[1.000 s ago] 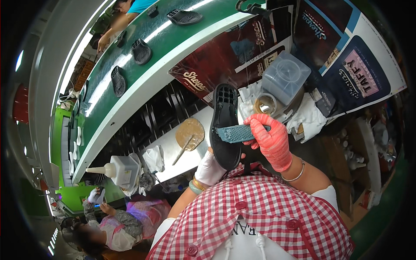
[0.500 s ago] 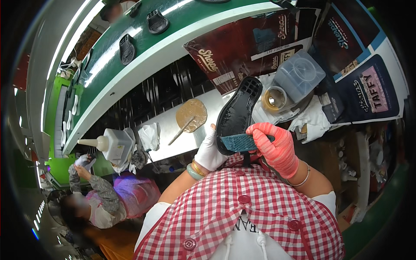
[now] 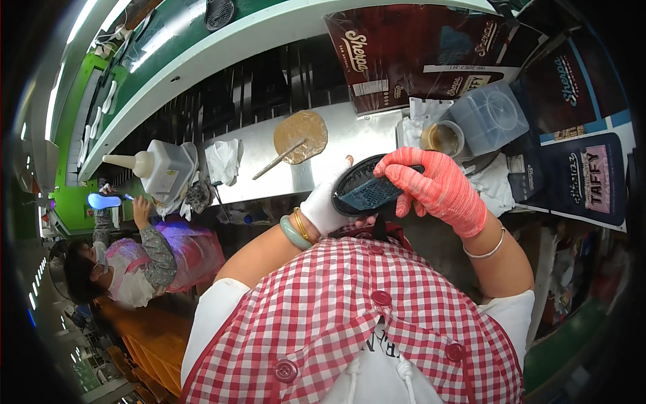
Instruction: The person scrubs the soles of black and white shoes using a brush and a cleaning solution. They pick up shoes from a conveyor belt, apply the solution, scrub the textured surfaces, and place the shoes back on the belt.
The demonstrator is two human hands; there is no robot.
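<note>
My left hand point(image 3: 326, 202), in a white glove, is closed around the near left side of a black shoe sole point(image 3: 346, 182). The sole is tilted, its inner face turned up toward me. A teal textured patch point(image 3: 370, 194) shows on that face; whether it is separate from the sole I cannot tell. My right hand point(image 3: 437, 185), in a coral knitted glove, has its fingers bent over the sole's right edge, thumb below. Its fingertips partly cover the sole. Beyond my hands, a thin stick point(image 3: 279, 159) lies across a round tan disc point(image 3: 311, 129) on a metal shelf point(image 3: 346, 131).
A white squeeze bottle point(image 3: 165, 172) with a long nozzle stands left, beside a crumpled white cloth point(image 3: 223, 161). At right are a small cup point(image 3: 444, 138), a clear plastic container point(image 3: 490, 118) and printed cardboard point(image 3: 404, 57). A co-worker point(image 3: 145, 266) sits at far left, near a green conveyor point(image 3: 161, 40).
The sole has tipped from nearly upright to a foreshortened slant. My right hand has moved up and right, its fingers shifting along the sole. My view has turned slightly; fewer soles show on the conveyor.
</note>
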